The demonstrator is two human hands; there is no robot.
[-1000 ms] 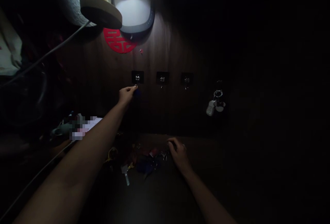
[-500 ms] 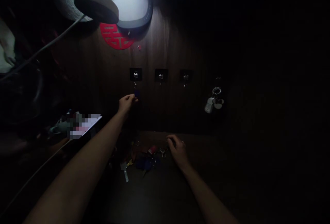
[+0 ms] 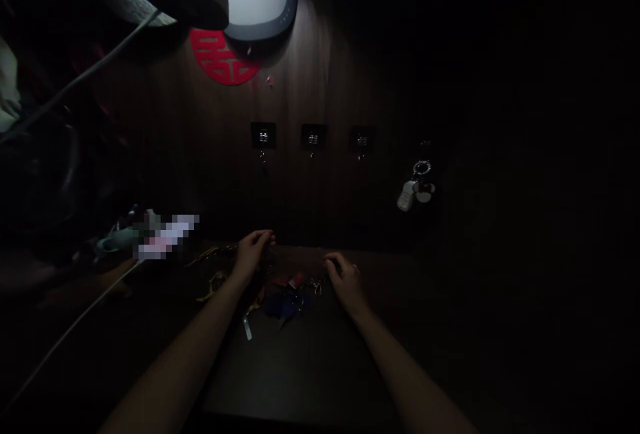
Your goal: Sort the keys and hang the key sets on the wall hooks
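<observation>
My left hand (image 3: pixel 250 253) is above the back left of the key pile, loosely curled with a small gap between thumb and fingers; nothing shows in it. On the dark tabletop, my right hand (image 3: pixel 346 281) rests with thumb and forefinger apart, beside metal clasps (image 3: pixel 317 285). Between the hands lie blue key fobs (image 3: pixel 283 306), a red fob (image 3: pixel 297 281) and a silver key (image 3: pixel 247 327). Above, a small dark blue tag (image 3: pixel 264 169) hangs dimly from the leftmost wall hook (image 3: pixel 263 135).
Two more hooks (image 3: pixel 313 137) line the wooden wall. Farther right hangs a key ring with pale tags (image 3: pixel 407 195). A lit lamp (image 3: pixel 253 1) and a red paper cutout (image 3: pixel 227 64) are above. A white cable (image 3: pixel 80 81) crosses at left, near a bright blurred-out screen (image 3: pixel 170 237).
My left hand has let go of the blue tag at the leftmost hook and come down towards the pile. My right hand has stayed nearly still. The view has shifted slightly.
</observation>
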